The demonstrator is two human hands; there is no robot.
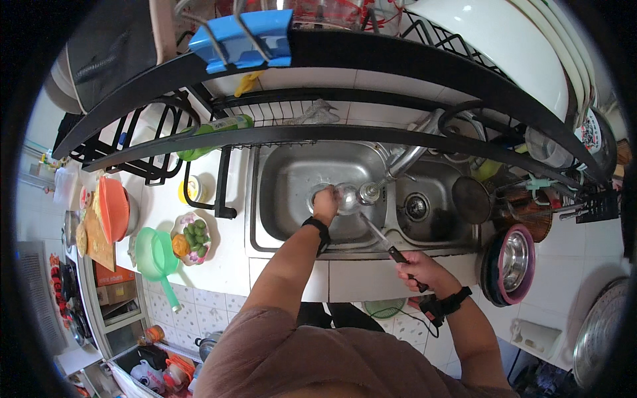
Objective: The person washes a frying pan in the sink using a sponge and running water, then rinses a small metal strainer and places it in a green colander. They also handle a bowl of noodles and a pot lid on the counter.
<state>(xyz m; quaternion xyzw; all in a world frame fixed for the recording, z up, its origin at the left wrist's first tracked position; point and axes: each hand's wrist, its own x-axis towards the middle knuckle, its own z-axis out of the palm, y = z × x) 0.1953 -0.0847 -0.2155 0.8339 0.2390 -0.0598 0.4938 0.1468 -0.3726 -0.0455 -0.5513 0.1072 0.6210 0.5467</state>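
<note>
My left hand (325,203) is in the larger steel sink basin (288,219), closed around the neck or end of a clear rounded glass vessel (347,199) that lies on its side. The vessel's other end is close to the faucet head (369,192); whether they touch I cannot tell. My right hand (420,271) grips the black handle of a knife (379,236) over the front of the sink. The blade points up and left, its tip near the glass vessel. Fingers hide part of the vessel.
A black dish rack (308,133) spans the back of the sink, bearing a green bottle (214,135). Left stand a green strainer (157,256), a plate of green fruits (189,236) and a cutting board (99,239). At right are stacked basins (515,263) and a dark pan (470,200).
</note>
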